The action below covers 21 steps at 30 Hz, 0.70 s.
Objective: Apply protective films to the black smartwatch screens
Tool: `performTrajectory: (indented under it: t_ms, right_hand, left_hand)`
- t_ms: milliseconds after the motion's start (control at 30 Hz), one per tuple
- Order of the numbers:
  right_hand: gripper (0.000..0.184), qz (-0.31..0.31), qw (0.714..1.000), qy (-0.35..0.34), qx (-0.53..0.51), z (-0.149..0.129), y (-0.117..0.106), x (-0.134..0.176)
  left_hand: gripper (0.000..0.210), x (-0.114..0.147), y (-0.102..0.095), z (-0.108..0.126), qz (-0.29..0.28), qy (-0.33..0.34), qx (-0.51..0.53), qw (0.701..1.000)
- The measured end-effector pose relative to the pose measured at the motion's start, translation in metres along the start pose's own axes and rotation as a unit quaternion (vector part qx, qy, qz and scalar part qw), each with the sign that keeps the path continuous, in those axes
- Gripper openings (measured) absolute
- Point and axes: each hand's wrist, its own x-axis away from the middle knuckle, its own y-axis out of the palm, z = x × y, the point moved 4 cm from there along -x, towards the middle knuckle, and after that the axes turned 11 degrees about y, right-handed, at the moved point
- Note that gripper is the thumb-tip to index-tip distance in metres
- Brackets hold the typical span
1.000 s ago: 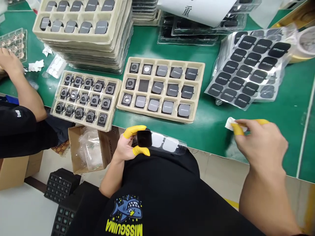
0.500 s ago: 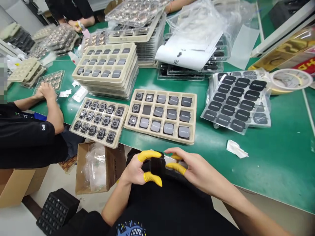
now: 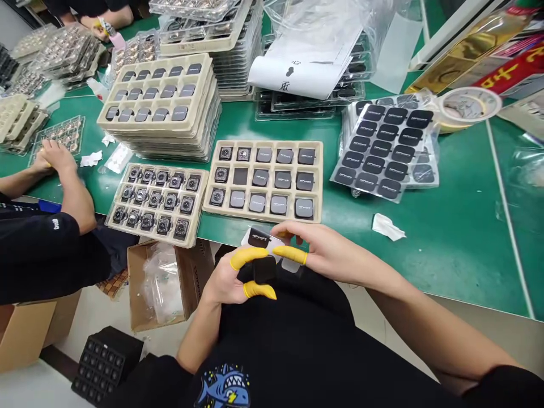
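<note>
Head view: at the near edge of the green table (image 3: 446, 249), the left hand (image 3: 232, 280) pinches a small black watch body (image 3: 264, 269) between a yellow-capped thumb and forefinger, just off the table edge above the person's lap. The right hand (image 3: 323, 255) meets it from the right and grips a clear strip (image 3: 266, 241) carrying one black sticker, its yellow-capped finger lying just above the watch body. Right behind the hands sits a beige tray (image 3: 263, 180) with dark squares in most pockets and watch backs in its left column. Beside it to the left is a second tray (image 3: 157, 203) full of watch backs. A sheet of black stickers (image 3: 385, 150) lies to the right, and a crumpled white scrap (image 3: 386, 228) lies near the right forearm. A co-worker's hand (image 3: 57, 158) rests at the far left.
</note>
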Motion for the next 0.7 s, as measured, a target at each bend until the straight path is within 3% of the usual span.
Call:
performTrajectory:
  t_ms: [233,367,433,533,633,700]
  right_hand:
    - [0.028,0.06,0.996,-0.059,-0.005,-0.011,-0.004,-0.012]
    - [0.009,0.105,0.988,-0.103,0.041,-0.014,-0.001,-0.016]
    - [0.01,0.137,0.979,-0.129,0.075,-0.014,0.002,-0.017]
    - [0.016,0.2,0.953,-0.178,0.142,-0.016,0.009,-0.016]
    - [0.015,0.269,0.906,-0.245,0.217,-0.023,0.019,-0.009]
    - [0.02,0.281,0.882,-0.284,0.249,-0.029,0.024,-0.002]
  left_hand:
    - [0.076,-0.003,0.004,0.004,-0.016,0.009,-0.017,1.0]
    - [0.077,0.003,0.004,-0.002,-0.005,-0.035,0.003,0.999]
    - [0.079,0.01,0.005,-0.007,0.01,-0.064,0.027,0.997]
    - [0.088,0.02,0.008,-0.017,0.046,-0.105,0.081,0.99]
    - [0.095,0.028,0.013,-0.025,0.095,-0.129,0.143,0.977]
    - [0.096,0.028,0.014,-0.026,0.117,-0.126,0.159,0.972]
